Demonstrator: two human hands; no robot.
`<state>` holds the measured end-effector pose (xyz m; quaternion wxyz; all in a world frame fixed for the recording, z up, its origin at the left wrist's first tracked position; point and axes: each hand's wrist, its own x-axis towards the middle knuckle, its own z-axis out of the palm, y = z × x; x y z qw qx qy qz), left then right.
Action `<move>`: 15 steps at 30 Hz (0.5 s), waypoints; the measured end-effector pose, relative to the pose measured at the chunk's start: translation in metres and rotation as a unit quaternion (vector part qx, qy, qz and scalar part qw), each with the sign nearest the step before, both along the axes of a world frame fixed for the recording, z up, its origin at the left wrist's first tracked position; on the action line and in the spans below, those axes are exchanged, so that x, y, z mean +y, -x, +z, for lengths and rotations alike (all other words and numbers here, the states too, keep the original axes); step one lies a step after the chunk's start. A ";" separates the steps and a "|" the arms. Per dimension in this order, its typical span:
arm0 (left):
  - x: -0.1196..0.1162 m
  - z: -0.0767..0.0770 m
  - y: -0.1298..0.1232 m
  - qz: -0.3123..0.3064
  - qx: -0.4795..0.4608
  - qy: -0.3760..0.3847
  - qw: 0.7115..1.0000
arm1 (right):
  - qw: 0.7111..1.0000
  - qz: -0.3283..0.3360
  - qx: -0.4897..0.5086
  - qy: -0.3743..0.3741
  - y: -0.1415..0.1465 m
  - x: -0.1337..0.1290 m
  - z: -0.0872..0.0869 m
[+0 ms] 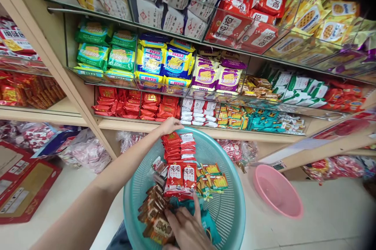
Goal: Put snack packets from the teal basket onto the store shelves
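A round teal plastic basket [235, 187] stands on the floor in front of me, holding several kinds of small snack packets. My left hand [172, 125] is closed on its far rim, near the shelf edge. Inside the basket, my right hand [188, 227] lies low with fingers spread, over teal packets [209, 224] and beside brown packets [155, 216]. Just beyond its fingertips are red-and-white biscuit packets [180, 175]. Behind these are rows of red packets [172, 146] and white packets [187, 144]; yellow-green packets [213, 179] lie to the right.
Shelves with clear dividers hold red packets [133, 103], green packets [94, 54] and yellow-blue biscuits [178, 64]. A pink basin [277, 191] sits on the floor at the right. A red carton [26, 181] and bagged goods [86, 150] are at the left.
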<state>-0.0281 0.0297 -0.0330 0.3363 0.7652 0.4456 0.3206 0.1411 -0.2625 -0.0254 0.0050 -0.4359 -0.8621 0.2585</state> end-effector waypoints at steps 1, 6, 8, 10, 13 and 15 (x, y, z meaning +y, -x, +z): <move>0.000 0.000 0.000 0.000 0.000 -0.001 1.000 | 1.000 -0.007 0.002 0.002 0.001 0.000 0.000; 0.000 0.000 0.001 -0.003 0.000 -0.005 1.000 | 0.996 -0.063 0.067 -0.011 0.006 -0.004 -0.006; -0.001 0.000 0.001 -0.003 -0.001 -0.006 1.000 | 0.991 -0.086 0.098 -0.014 0.008 -0.006 -0.012; -0.001 0.000 0.001 -0.004 -0.002 -0.005 1.000 | 0.987 -0.108 0.119 -0.022 0.010 -0.008 -0.018; -0.001 0.000 0.000 -0.003 -0.004 -0.005 1.000 | 0.983 -0.132 0.125 -0.035 0.012 -0.011 -0.023; -0.001 0.000 0.000 -0.002 -0.005 -0.005 1.000 | 0.981 -0.144 0.124 -0.037 0.014 -0.012 -0.024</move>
